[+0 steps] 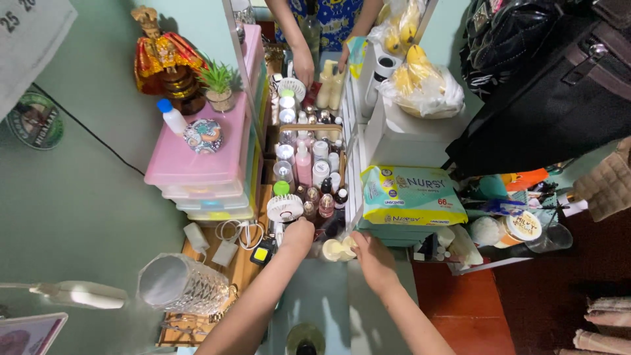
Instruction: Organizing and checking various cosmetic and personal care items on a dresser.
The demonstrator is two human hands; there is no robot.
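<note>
Pale cream plastic bottles point(338, 250), two rounded ones side by side, at the near edge of the crowded wooden vanity shelf point(244, 266), just in front of the pack of wet wipes point(411, 194). Right hand point(373, 258) against the right-hand bottle, fingers curled round its side in a loose pinch. Left hand point(299, 235) just left of the bottles, knuckles up, fingers folded under among small dark vials point(327, 205); cannot tell whether closed on anything. Beside that hand, a round white handheld fan point(284, 208). Farther back, a wooden tray of small cosmetic bottles point(309, 154). At left, pink stacked plastic drawers point(197, 164) and a clear faceted glass jar point(181, 284). At the top, a mirror reflection point(322, 39) of the same arms.
</note>
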